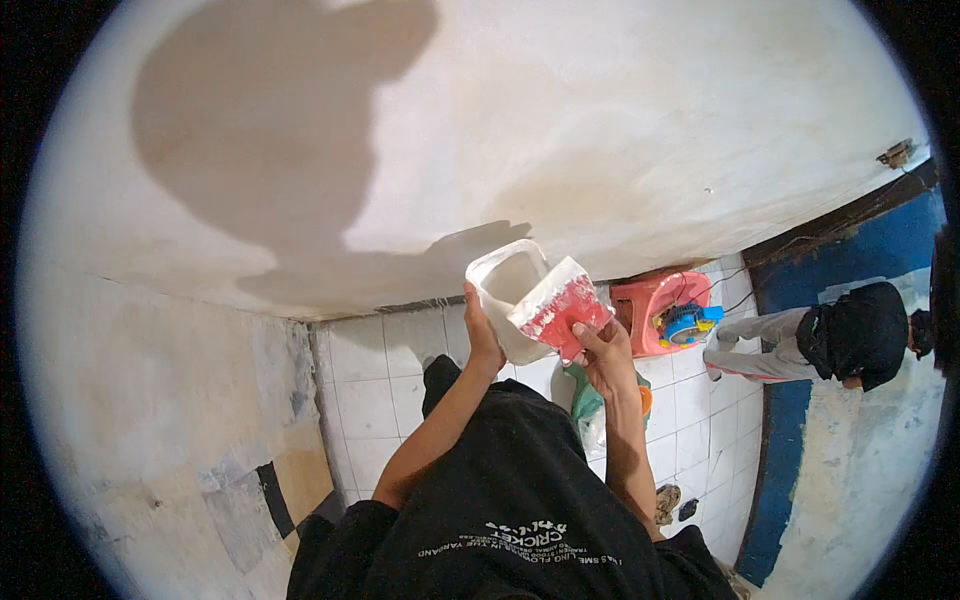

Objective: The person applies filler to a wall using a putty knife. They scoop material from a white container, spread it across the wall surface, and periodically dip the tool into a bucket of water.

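Bright light on the pale wall (620, 110) here, coming from behind and to the right — and a big shadow (260, 120) sprawls upper left! Fisheye bows straight edges (corners gone black), the rim's hazy, the middle reasonably sharp.

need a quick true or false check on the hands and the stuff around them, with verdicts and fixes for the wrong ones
1. The left hand holds the white tub. True.
2. The right hand is empty. False: it grips a red scraper.
3. The blue fan is right of the tub. True.
4. The floor is bare wood. False: it has white tiles.
5. Another person wears a black top. True.
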The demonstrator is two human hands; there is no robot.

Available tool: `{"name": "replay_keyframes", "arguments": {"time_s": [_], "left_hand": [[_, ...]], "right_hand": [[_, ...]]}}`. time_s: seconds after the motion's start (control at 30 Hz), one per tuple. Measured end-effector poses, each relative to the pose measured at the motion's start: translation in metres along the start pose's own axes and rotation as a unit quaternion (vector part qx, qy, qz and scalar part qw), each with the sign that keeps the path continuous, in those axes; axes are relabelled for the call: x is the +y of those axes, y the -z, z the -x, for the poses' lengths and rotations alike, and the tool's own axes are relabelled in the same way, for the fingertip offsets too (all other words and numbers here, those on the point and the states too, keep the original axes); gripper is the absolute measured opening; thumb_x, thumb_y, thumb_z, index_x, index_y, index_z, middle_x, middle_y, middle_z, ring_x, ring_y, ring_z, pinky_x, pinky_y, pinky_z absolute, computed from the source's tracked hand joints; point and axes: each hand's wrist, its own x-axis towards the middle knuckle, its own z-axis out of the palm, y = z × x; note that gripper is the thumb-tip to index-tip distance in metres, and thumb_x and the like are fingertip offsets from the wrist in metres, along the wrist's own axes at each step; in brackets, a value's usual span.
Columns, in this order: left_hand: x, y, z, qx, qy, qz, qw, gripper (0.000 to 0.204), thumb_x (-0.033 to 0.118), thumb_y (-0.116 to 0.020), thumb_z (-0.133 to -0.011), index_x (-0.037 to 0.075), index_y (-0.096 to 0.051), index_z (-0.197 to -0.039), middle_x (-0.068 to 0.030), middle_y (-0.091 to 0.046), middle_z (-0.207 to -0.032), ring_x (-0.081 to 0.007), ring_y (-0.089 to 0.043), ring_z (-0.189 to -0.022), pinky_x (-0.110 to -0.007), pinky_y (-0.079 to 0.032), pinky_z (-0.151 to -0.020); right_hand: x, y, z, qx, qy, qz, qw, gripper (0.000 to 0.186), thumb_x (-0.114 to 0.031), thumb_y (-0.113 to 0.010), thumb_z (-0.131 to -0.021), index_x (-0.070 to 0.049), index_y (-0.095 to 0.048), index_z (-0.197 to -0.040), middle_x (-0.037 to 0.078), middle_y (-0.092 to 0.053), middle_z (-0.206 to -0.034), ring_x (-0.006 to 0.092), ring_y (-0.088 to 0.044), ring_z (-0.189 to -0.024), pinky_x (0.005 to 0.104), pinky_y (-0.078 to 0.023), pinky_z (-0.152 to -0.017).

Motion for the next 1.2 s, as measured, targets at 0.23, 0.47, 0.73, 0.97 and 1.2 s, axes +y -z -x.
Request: {"name": "replay_keyframes", "arguments": {"time_s": [0.23,0.47,0.73,0.97,1.2], "left_hand": [[0.012,0.027,0.000,0.027,-0.044,0.019,0.998,0.068,0.061,-0.028,-0.089,0.010,-0.035,-0.133,-0.0116,-0.047,-0.128,-0.0290,-0.049,-0.114,-0.042,-0.041,-0.096],[0.025,0.094,0.026,0.064,-0.056,0.023,0.996,0.072,0.064,-0.031,-0.088,0.009,-0.034,-0.134,-0.0111,-0.045,-0.130,-0.0289,-0.045,-0.118,-0.042,-0.039,-0.098],[0.038,0.106,0.039,0.089,-0.069,0.012,0.994,0.068,0.061,-0.029,-0.089,0.011,-0.032,-0.136,-0.0113,-0.042,-0.132,-0.0310,-0.044,-0.119,-0.046,-0.039,-0.098],[0.064,0.133,0.049,0.056,-0.097,0.035,0.993,0.067,0.060,-0.029,-0.090,0.012,-0.032,-0.136,-0.0111,-0.041,-0.133,-0.0331,-0.043,-0.119,-0.049,-0.038,-0.098],[0.089,0.155,0.067,0.146,-0.141,0.013,0.979,0.066,0.059,-0.029,-0.090,0.012,-0.031,-0.136,-0.0107,-0.040,-0.135,-0.0329,-0.042,-0.121,-0.048,-0.038,-0.100]], "right_hand": [[0.003,0.013,-0.029,0.030,0.014,-0.191,0.981,0.019,-0.002,-0.050,-0.085,0.003,-0.050,-0.104,0.011,-0.059,-0.098,0.0223,-0.062,-0.085,0.0326,-0.055,-0.068],[0.020,0.013,-0.144,0.000,0.043,-0.221,0.974,0.017,0.001,-0.046,-0.082,0.007,-0.049,-0.098,0.021,-0.056,-0.091,0.0342,-0.058,-0.090,0.0458,-0.051,-0.078],[-0.067,-0.048,-0.139,0.008,0.012,-0.219,0.976,0.019,0.008,-0.038,-0.081,0.016,-0.045,-0.096,0.028,-0.049,-0.104,0.0422,-0.054,-0.095,0.0497,-0.050,-0.088],[-0.082,-0.058,-0.050,0.059,0.052,-0.219,0.973,0.022,0.009,-0.037,-0.079,0.011,-0.048,-0.098,0.022,-0.053,-0.103,0.0330,-0.058,-0.093,0.0433,-0.052,-0.084],[0.059,0.020,-0.170,0.055,-0.078,-0.229,0.969,0.026,0.008,-0.036,-0.078,0.014,-0.045,-0.101,0.026,-0.052,-0.100,0.0411,-0.054,-0.094,0.0523,-0.046,-0.089]]}}
